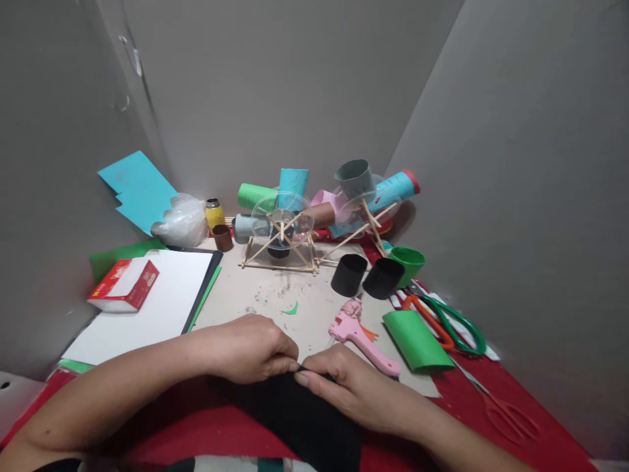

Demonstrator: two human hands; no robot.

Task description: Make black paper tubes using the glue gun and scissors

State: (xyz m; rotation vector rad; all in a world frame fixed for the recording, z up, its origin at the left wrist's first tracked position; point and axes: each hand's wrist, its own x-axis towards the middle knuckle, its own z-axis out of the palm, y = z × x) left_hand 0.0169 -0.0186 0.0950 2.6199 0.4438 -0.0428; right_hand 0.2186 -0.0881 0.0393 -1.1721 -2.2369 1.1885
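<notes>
My left hand and my right hand meet at the near edge of the table, both with fingers pressed together on the top edge of a black paper sheet. The fingertips of the two hands touch each other at the sheet's edge. The sheet lies over red paper and runs down toward me. A pink glue gun lies just beyond my right hand.
A stick frame with clear discs and paper tubes stands at the back. Two black paper tubes, a green cup, a green paper roll, scissors, white paper and a red box lie around.
</notes>
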